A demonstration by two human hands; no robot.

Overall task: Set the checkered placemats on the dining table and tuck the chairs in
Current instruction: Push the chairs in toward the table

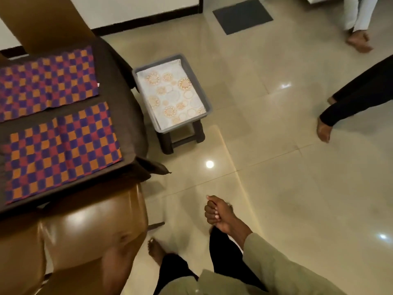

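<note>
Dim warm light, floor (276, 167) glare, motion blur

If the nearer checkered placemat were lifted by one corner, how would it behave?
Probably floppy: the nearer checkered placemat looks like woven cloth with a fold crease down its middle. Likely light, and apt to slide on the brown tablecloth.

Low in the frame's centre, the right hand (214, 211) hangs with fingers curled, holding nothing, its sleeved arm reaching in from the lower right.
</note>
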